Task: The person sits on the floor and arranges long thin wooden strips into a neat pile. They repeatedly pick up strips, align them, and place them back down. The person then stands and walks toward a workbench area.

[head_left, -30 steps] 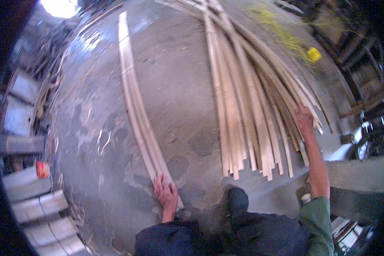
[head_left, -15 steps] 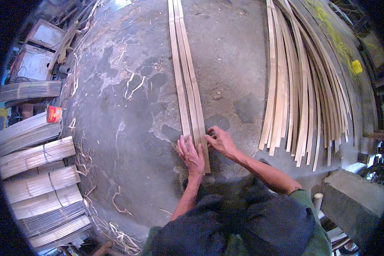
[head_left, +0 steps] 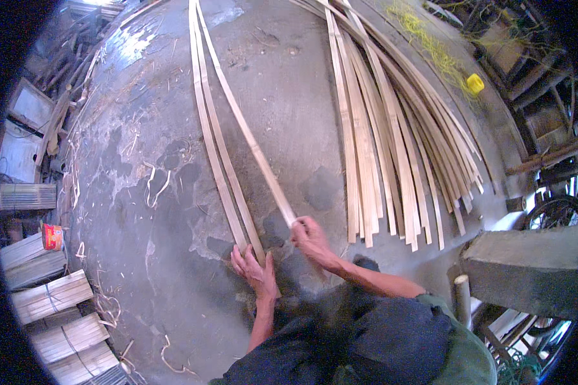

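Observation:
Two long, pale strips of wood or bamboo (head_left: 216, 144) lie side by side on the floor, running from the far edge toward me. My left hand (head_left: 257, 273) rests over their near ends, fingers apart on one side and thumb on the other. To the right, a third strip (head_left: 253, 146) slants away from the pair, meeting it near the far end. My right hand (head_left: 311, 240) is closed around this strip's near end, a short way from my left hand. What lies inside that fist is hidden.
Many loose strips (head_left: 392, 147) fan out on the right. Tied strip bundles (head_left: 51, 295) are stacked at the left, near a red tin (head_left: 52, 237). Yellow twine (head_left: 430, 48) lies at the far right. A concrete block (head_left: 526, 269) stands at the near right.
My right hand has gone from loose fingers beside the strips to a closed grip, pulling one strip away to the right. My left hand stays on the strips; the whole view has shifted.

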{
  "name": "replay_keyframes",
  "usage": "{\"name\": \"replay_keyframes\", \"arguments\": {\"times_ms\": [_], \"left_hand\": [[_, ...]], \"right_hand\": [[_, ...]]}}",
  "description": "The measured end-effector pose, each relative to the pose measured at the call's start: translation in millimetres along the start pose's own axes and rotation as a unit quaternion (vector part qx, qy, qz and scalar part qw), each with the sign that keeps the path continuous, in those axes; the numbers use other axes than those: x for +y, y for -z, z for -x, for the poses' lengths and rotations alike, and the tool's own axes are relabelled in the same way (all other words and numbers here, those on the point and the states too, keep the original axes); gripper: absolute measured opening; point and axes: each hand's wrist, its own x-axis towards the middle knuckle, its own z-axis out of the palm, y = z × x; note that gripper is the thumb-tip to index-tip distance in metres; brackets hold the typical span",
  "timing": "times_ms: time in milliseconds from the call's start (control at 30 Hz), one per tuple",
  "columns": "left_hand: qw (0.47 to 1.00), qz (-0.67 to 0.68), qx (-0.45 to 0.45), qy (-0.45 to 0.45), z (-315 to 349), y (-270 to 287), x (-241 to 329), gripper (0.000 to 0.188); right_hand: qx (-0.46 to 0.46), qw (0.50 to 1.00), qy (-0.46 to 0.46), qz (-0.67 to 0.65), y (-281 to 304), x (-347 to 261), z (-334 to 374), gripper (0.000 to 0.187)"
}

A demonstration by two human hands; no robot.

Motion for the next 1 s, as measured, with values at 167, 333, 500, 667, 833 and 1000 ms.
{"name": "replay_keyframes", "arguments": {"times_ms": [167, 333, 500, 667, 833, 1000], "left_hand": [[1.000, 0.004, 0.001, 0.014, -1.7, 5.3, 8.6, 0.057], [1.000, -0.003, 0.012, 0.024, -3.9, -1.8, 6.1, 0.054], [0.999, -0.021, 0.043, -0.014, -5.4, -17.4, -0.7, 0.049], [0.998, -0.006, 0.054, 0.013, -6.4, -15.9, 0.6, 0.043], [0.996, 0.002, 0.087, -0.004, -6.9, -29.1, -7.9, 0.040], [0.995, -0.006, 0.103, -0.005, -9.1, -27.2, -7.8, 0.039]], "right_hand": [[0.179, 0.956, 0.229, 0.019, 83.7, -89.0, 14.0, 0.015], [0.316, 0.889, 0.322, 0.085, 160.0, -123.0, 21.6, 0.013], [0.329, 0.870, 0.314, 0.188, 195.6, -115.2, 18.9, 0.042], [0.309, 0.917, 0.145, 0.208, 206.2, -138.6, 22.7, 0.047], [0.351, 0.889, 0.160, 0.248, 239.7, -91.0, -2.3, 0.049], [0.345, 0.898, 0.131, 0.239, 252.1, -56.8, -12.2, 0.048]]}}
